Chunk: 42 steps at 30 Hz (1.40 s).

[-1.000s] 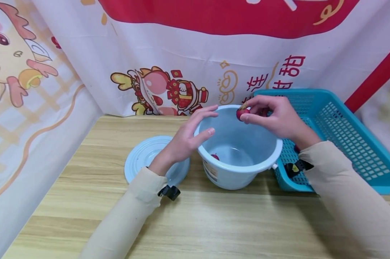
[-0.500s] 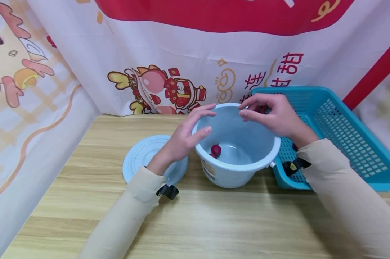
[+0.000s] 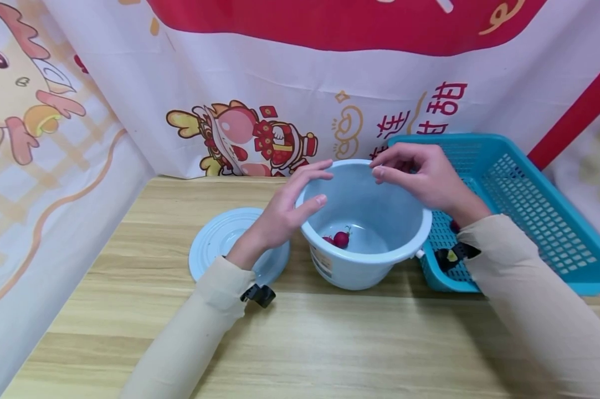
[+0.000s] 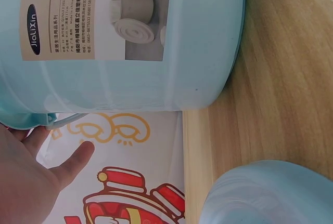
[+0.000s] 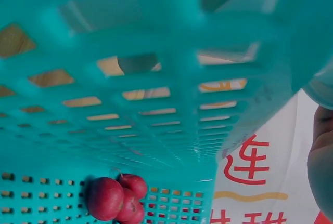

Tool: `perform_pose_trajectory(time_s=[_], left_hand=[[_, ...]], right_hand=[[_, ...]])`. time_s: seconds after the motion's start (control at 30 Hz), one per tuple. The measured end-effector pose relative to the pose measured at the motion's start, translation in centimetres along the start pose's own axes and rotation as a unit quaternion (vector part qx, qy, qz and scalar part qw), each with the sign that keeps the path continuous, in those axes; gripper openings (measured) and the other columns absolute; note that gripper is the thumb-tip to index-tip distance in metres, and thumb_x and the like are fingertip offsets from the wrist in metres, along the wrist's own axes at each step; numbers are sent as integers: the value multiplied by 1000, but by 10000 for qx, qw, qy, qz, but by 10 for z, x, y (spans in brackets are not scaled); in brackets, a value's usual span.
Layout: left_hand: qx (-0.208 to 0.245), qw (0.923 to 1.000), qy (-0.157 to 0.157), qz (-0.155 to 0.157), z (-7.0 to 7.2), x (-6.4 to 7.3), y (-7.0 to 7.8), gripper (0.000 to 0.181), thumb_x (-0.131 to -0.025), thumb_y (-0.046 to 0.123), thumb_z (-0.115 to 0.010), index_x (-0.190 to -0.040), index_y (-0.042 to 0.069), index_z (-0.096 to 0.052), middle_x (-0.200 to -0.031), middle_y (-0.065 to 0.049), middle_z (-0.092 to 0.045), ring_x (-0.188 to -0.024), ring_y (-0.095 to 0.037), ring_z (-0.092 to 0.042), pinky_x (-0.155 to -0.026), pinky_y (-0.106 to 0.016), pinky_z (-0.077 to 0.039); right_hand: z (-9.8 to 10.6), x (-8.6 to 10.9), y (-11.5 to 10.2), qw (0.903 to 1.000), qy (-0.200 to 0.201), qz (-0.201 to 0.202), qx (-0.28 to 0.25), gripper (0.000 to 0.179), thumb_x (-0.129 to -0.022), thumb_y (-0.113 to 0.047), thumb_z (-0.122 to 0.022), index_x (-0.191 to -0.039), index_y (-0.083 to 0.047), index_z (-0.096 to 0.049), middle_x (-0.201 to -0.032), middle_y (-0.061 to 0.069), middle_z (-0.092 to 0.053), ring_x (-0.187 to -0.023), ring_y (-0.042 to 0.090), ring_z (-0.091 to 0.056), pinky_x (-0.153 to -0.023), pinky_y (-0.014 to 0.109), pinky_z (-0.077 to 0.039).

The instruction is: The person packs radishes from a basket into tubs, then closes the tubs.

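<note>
Far left: patterned cloth (image 3: 60, 138) with a cartoon figure hung beside the wooden table (image 3: 105, 288). A pale blue lid (image 3: 215, 246) lay flat on the table, partly covered by the left wrist, which carried a black strap (image 3: 260, 296). Left hand (image 3: 282, 213): released, fingers extended and thumb apart, at the left rim of the bucket; contact with the rim could not be confirmed. The light blue bucket (image 3: 354, 274) stood upright, uncovered, with a printed label (image 4: 93, 18) on its side. Inside, near the left front of its floor, lay red radishes (image 3: 341, 239), one in full view and at least one more partly hidden by the rim. Right hand (image 3: 429, 177): above the bucket's right back rim, fingers bent, thumb tip near the index finger; whether the palm grasped anything could not be told. Far right: a teal basket (image 3: 494, 160) with slotted walls stood just beside the bucket. More radishes (image 5: 106, 199) lay clustered on its floor.
</note>
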<state>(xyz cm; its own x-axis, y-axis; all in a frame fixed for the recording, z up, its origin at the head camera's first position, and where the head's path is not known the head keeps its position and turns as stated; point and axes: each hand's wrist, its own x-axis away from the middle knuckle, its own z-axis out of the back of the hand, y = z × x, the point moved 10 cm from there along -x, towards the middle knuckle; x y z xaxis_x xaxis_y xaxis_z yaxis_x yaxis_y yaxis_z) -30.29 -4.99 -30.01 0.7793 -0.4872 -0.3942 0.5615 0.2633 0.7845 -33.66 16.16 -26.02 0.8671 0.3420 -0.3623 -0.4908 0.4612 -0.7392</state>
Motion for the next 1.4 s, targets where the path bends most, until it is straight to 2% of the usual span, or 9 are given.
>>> perform_pose_trajectory(time_s=[0.23, 0.47, 0.7, 0.9, 1.0, 1.07, 1.17, 1.3, 1.4], left_hand=[[-11, 10000, 22, -11, 1, 2, 0, 51, -103, 36, -52, -148, 10, -55, -171, 7, -38, -159, -11, -32, -129, -55, -32], [1, 10000, 32, -22, 2, 2, -1, 52, -103, 36, -52, -148, 10, -55, -170, 7, -38, -159, -11, -32, -129, -55, -32], [28, 10000, -62, -27, -4, 0, -1, 51, -104, 34, -53, -148, 9, -54, -171, 5, -37, -159, -11, -31, -129, -55, -33], [24, 9999, -93, 34, -5, -1, 0, 51, -104, 35, -53, -149, 11, -54, -171, 6, -36, -159, -11, -31, -128, -57, -34], [21, 9999, -92, 42, -4, -1, 1, 51, -104, 36, -53, -149, 12, -54, -171, 8, -36, -159, -11, -31, -128, -57, -33], [20, 9999, -90, 46, -3, 0, 1, 51, -104, 35, -53, -149, 11, -54, -172, 8, -36, -159, -12, -30, -128, -58, -33], [25, 9999, -83, 52, -2, 0, 1, 51, -104, 35, -53, -149, 11, -54, -172, 8, -36, -159, -12, -30, -128, -57, -33], [39, 10000, -77, 42, -1, 1, 1, 51, -104, 35, -53, -149, 11, -54, -172, 8, -36, -159, -11, -30, -128, -57, -32], [45, 10000, -68, 39, -1, 1, 0, 51, -104, 35, -53, -149, 10, -54, -172, 8, -36, -159, -11, -31, -128, -57, -33]], right_hand=[[10, -2, 13, 9960, 209, -359, -792, 25, -100, -25, -73, -119, -8, -77, -97, -4, -80, -89, 20, -71, -76, 23, -60], [18, -1, 36, 9849, 363, -905, -1431, 30, -102, -31, -71, -119, -8, -77, -98, 4, -79, -77, 19, -67, -69, 22, -60], [19, 5, 43, 9876, 462, -1001, -1120, 32, -99, -36, -73, -118, -11, -78, -96, -4, -79, -76, 20, -65, -65, 23, -60], [23, 6, 41, 9886, 507, -926, -1073, 33, -101, -35, -72, -119, -8, -77, -96, -2, -78, -80, 19, -65, -67, 22, -59], [27, 5, 42, 9869, 572, -1024, -1107, 36, -101, -38, -71, -119, -7, -77, -93, -1, -77, -79, 20, -64, -67, 23, -58], [29, 4, 45, 9853, 630, -1193, -1049, 38, -101, -41, -71, -119, -8, -77, -92, -2, -76, -78, 20, -63, -66, 24, -57], [32, 5, 56, 9805, 638, -1678, -798, 45, -97, -52, -71, -119, -13, -77, -95, -4, -76, -81, 19, -63, -67, 25, -57], [31, 8, 78, 9691, 411, -2413, -324, 57, -92, -63, -70, -124, -16, -74, -102, -7, -74, -88, 19, -63, -70, 27, -58], [30, 8, 89, 9624, 234, -2707, -55, 59, -95, -61, -68, -130, -14, -72, -113, -3, -73, -98, 21, -63, -76, 28, -59]])
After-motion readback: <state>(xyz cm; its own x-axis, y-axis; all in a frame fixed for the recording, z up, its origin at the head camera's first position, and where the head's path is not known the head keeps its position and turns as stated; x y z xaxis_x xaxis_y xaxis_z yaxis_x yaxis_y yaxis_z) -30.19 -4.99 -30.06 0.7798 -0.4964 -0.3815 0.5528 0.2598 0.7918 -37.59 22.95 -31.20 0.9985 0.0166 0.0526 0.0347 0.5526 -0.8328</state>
